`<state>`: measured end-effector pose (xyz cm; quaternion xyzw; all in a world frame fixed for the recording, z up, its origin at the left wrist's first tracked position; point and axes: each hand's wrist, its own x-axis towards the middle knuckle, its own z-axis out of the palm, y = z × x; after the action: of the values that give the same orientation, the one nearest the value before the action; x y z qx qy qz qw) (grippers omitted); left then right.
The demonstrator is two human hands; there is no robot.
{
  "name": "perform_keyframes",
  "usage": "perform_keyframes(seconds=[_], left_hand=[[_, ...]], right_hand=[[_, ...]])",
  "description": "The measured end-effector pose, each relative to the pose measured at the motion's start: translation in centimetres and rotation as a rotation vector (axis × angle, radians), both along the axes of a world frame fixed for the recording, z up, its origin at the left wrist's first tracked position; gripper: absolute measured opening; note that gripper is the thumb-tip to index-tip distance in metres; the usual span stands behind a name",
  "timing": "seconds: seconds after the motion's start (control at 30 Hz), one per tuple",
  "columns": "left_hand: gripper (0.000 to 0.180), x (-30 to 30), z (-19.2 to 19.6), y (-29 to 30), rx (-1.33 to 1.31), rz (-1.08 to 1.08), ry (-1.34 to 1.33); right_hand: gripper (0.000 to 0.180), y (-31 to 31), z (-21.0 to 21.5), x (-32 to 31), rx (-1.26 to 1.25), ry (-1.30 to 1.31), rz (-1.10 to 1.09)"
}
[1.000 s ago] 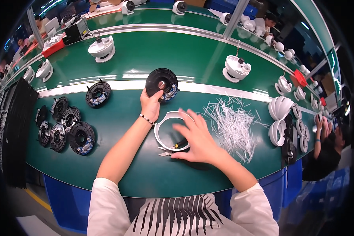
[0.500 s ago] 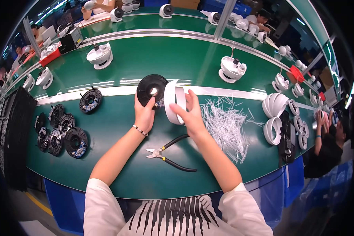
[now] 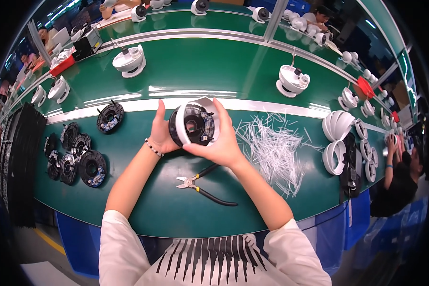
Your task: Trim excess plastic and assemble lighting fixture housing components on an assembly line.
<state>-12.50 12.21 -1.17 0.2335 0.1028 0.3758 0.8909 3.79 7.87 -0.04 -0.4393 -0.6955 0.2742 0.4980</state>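
Clasping a white ring (image 3: 180, 124) by its right side and lower rim, the right hand (image 3: 221, 148) has its grip closed over the middle of the green surface (image 3: 167, 214). A black disc (image 3: 194, 116) shows through the ring's opening, its left edge sticking out past the band. The left hand (image 3: 163, 135) rests against that edge with one digit raised clear; the others are hidden, so I cannot tell whether its grip is clenched.

Cutters (image 3: 188, 182) with spread jaws lie just below the hands, between the forearms, one handle reaching under the right hand. A heap of white strips (image 3: 271, 155) spreads close beside the right forearm, and nested white bands (image 3: 337, 125) stand farther right. Loose black discs (image 3: 93, 156) are grouped well to the left. Beyond a pale rail (image 3: 271, 108), white domed units (image 3: 129, 59) stand on a green strip.

Ring and disc are both round; their shared axis, through the disc's central hole, points toward the viewer and somewhat right. The ring is tipped up on edge, its band running nearly vertical in view.
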Motion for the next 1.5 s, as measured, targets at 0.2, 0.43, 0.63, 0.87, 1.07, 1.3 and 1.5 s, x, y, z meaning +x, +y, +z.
perform_keyframes(seconds=[0.2,0.43,0.63,0.87,1.07,1.3,1.5], left_hand=[[0.058,1.2,0.2,-0.2,0.107,0.046,-0.102],[0.060,1.6,-0.7,-1.1,0.032,0.133,-0.089],[0.071,2.4,-0.9,-1.2,0.101,0.159,-0.062],[0.080,2.2,-0.2,-1.4,0.098,0.135,0.059],[0.070,2.7,-0.4,-1.9,0.120,0.169,0.021],[0.059,4.5,0.5,-2.8,0.077,0.271,0.003],[0.061,6.5,1.7,-2.7,0.138,0.185,0.070]], right_hand=[[0.104,0.5,0.4,0.3,-0.133,0.112,-0.038],[0.105,-1.4,0.6,-1.6,0.071,-0.245,-0.148],[0.104,-1.4,0.4,-1.5,0.123,-0.301,-0.183],[0.107,-1.5,0.8,-0.7,0.200,-0.397,-0.142],[0.112,-1.4,0.3,-0.3,0.129,-0.334,-0.148],[0.114,-1.9,0.5,-0.4,0.104,-0.232,-0.265],[0.114,-2.6,0.0,1.3,0.127,-0.192,-0.301]])
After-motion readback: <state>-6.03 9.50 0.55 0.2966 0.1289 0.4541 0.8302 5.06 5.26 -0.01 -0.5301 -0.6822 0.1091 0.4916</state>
